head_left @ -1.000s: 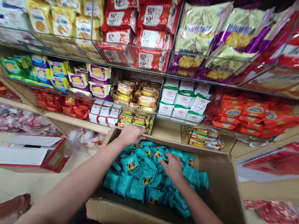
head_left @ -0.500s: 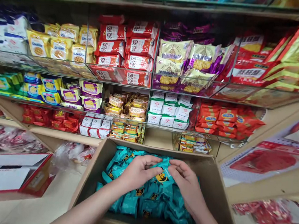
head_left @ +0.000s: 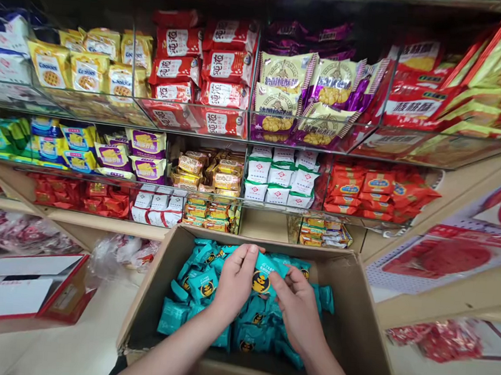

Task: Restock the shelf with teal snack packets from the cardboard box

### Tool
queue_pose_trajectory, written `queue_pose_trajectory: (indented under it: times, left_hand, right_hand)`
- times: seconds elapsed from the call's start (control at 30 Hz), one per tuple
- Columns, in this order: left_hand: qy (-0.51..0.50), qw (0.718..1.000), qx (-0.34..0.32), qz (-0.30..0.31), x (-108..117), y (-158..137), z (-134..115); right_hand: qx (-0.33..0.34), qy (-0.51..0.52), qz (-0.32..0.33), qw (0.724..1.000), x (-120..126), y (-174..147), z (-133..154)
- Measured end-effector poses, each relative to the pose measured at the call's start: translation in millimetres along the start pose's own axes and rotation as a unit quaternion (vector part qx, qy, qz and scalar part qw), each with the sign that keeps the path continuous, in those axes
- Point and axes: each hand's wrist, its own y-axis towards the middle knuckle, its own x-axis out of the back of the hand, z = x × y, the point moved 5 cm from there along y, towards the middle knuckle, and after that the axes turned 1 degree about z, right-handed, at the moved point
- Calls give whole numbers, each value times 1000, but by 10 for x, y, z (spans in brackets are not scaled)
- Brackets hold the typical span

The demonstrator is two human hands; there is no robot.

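Head view: teal packet [head_left: 263, 276] between both hands [head_left: 236, 282] [head_left: 298, 308].

Shop, snack section. Shelves [head_left: 109, 224] stand in tiers, with clear fronts [head_left: 225, 122] and dividers making bins. Each bin carries one kind of small wrapped goods, stacked label outward: yellow packs [head_left: 88, 73] reading "Cookies", red packs [head_left: 177, 66] with Chinese print, cream-and-purple packs [head_left: 278, 106] picturing biscuits, white-and-green packs [head_left: 279, 178], orange packs [head_left: 378, 186]. Many alike in every stack; retail quantities, not a household cupboard. Below, at left, a heap of clear-bagged goods [head_left: 21, 230] near floor level. Open carton [head_left: 362, 312] of loose teal packets [head_left: 203, 285] before the shelves, all one kind: bulk stock. Another box [head_left: 8, 295], white and red, on the pale floor [head_left: 101, 320].
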Motion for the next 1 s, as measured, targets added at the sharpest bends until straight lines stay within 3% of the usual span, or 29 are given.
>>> queue_pose_trajectory:
  times: [0.17, 0.27, 0.33, 0.4, 0.5, 0.57, 0.63, 0.73, 0.87, 1.0]
  left_hand:
    - [53, 997, -44, -22, 42, -22, 93]
    - [136, 983, -121, -12, 177, -39, 44]
    - [220, 954, -201, 20, 360, 10, -39]
    - [322, 908, -266, 39, 629, 145, -91]
    - [476, 845, -245, 16, 1100, 509, 13]
    - [527, 829, -184, 4, 1341, 741, 175]
    - [527, 839, -129, 17, 1455, 882, 349]
    - [491, 864, -104, 34, 1458, 932, 490]
    - [482, 870, -100, 16, 1429, 900, 499]
    - [492, 864, -107, 18, 1411, 884, 489]
  right_hand:
    - [-26, -15, 24, 999, -3, -14, -59]
    - [-21, -66, 77, 995, 12, 27, -28]
    - [24, -138, 95, 986, 77, 124, 87]
    - [106, -236, 52, 964, 202, 298, 283]
    - [198, -405, -20, 893, 336, 667, 528]
    - [174, -489, -15, 855, 353, 972, 530]
    - [117, -525, 5, 843, 350, 1274, 432]
    - [22, -534, 36, 845, 325, 1663, 171]
    - [-101, -525, 49, 843, 288, 2062, -259]
    - [-120, -499, 14, 858, 124, 2354, -551]
